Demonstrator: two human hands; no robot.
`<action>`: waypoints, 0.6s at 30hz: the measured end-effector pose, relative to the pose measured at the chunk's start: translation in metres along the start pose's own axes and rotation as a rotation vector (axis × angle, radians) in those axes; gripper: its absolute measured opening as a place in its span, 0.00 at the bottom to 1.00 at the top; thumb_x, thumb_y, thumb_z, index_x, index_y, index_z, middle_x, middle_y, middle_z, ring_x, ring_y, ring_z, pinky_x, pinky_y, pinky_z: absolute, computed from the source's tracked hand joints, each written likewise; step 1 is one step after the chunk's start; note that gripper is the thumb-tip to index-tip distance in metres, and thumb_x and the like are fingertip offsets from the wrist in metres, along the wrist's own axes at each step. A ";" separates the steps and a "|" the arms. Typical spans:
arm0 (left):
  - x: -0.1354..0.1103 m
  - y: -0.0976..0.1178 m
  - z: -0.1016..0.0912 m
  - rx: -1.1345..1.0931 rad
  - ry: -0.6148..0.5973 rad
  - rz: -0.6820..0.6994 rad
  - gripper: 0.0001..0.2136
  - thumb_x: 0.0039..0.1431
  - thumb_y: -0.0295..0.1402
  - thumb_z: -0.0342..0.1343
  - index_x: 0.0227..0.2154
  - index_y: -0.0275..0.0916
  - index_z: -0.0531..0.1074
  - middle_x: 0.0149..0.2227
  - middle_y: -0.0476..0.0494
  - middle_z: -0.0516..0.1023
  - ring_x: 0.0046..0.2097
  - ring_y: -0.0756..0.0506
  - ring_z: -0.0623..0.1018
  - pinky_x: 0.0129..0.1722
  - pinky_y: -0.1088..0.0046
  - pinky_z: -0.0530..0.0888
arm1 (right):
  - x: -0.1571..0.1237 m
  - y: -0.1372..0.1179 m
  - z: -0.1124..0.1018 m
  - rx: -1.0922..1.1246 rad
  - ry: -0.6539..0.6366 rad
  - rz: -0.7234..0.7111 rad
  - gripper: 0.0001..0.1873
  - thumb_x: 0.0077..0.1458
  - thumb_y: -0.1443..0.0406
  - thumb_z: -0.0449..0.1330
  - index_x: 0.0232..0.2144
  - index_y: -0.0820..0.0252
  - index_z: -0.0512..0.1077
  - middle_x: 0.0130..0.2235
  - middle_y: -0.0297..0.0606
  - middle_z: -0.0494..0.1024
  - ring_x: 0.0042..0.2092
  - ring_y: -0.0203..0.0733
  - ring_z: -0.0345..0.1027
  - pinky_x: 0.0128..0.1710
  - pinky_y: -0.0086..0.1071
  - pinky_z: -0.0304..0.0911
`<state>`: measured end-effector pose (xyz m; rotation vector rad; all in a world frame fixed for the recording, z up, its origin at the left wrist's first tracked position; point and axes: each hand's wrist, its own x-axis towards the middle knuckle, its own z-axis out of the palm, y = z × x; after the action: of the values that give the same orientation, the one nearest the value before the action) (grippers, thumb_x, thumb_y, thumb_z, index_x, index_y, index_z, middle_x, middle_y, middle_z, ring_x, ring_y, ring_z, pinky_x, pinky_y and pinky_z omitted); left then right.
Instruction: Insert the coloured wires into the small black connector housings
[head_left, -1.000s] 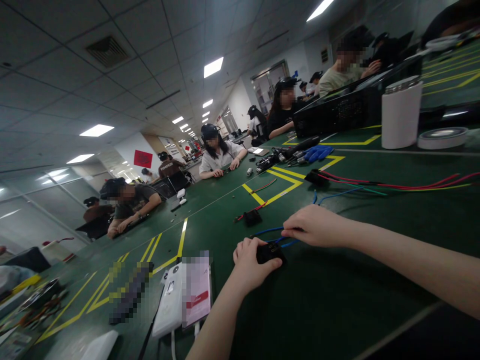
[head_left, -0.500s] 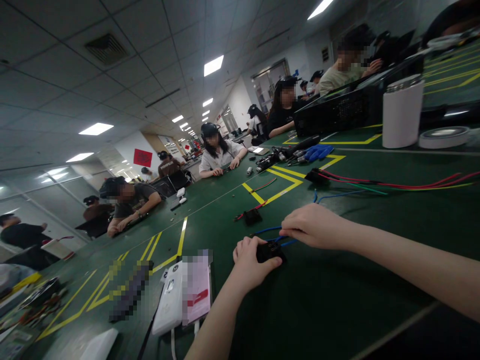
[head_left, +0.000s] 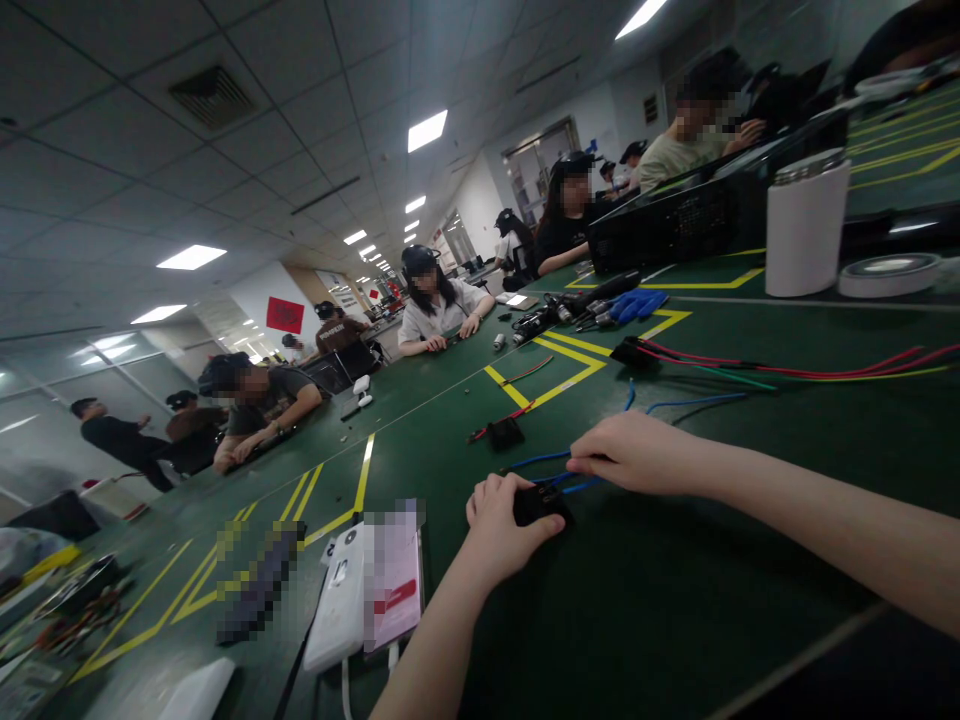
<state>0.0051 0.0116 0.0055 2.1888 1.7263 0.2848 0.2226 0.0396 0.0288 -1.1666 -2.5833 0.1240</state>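
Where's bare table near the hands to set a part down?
Largest patch: green tabletop between left forearm and right forearm, this side of the black block. Smaller: between left hand and the yellow tape. Crowded: beyond the right hand, with blue wires and a black connector, and around the white device.

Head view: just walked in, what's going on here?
A person is working on a small black block at a green table. The left hand grips the block against the tabletop, while the right hand pinches blue wires beside it. How firmly the wires sit in the block is too small to tell. Beyond the hands lie a smaller black part and a black plug trailing red wires, neither being touched.
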 end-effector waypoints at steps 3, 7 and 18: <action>0.000 0.000 0.001 0.007 0.001 0.004 0.19 0.49 0.49 0.57 0.42 0.47 0.66 0.45 0.48 0.66 0.51 0.41 0.63 0.52 0.63 0.58 | -0.001 -0.001 0.001 -0.004 0.091 -0.073 0.19 0.60 0.60 0.46 0.24 0.58 0.70 0.26 0.36 0.74 0.28 0.38 0.65 0.27 0.30 0.49; 0.000 0.002 0.000 0.027 -0.002 -0.008 0.19 0.50 0.49 0.57 0.43 0.47 0.66 0.45 0.48 0.66 0.51 0.42 0.63 0.52 0.65 0.59 | -0.002 0.000 0.003 -0.023 0.096 -0.074 0.18 0.60 0.60 0.46 0.24 0.58 0.71 0.26 0.36 0.74 0.29 0.38 0.66 0.27 0.30 0.49; 0.000 0.001 0.000 0.016 -0.003 -0.007 0.19 0.49 0.49 0.57 0.43 0.48 0.66 0.45 0.48 0.66 0.52 0.41 0.63 0.52 0.64 0.58 | 0.001 0.002 0.000 0.067 -0.144 0.100 0.19 0.57 0.57 0.47 0.24 0.57 0.72 0.25 0.35 0.74 0.26 0.38 0.64 0.25 0.30 0.49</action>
<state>0.0062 0.0112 0.0060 2.1931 1.7402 0.2667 0.2233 0.0415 0.0285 -1.3065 -2.6205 0.3260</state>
